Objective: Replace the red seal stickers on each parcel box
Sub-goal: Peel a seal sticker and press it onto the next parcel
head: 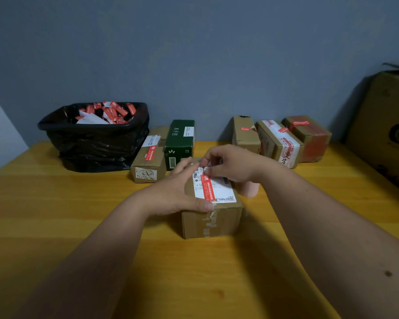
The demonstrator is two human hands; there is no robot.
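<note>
1. Nearest me lay the bare yellow wooden table, with both my forearms reaching across it toward the middle.
2. Far left at the back stood a bin lined with a black bag, and in it lay a heap of peeled red seal stickers and white backing strips.
3. Just right of the bin sat a small brown parcel box with a red sticker over its white label, and touching its right side stood a dark green carton.
4. My left hand lay flat on the left side of the brown parcel box in front of me, fingers fairly straight, thumb pressed along the near top edge.
5. On that box's top sat a white shipping label with a red seal sticker running across it.
6. My right hand was curled over the far end of the label, fingertips pinching the sticker's upper end.
7. Behind my right wrist stood something pale pink, mostly hidden.
8. Further right, against the wall, three more brown parcel boxes stood side by side, each with a red sticker lifted at the top.
9. Far right leaned a large cardboard carton.
</note>
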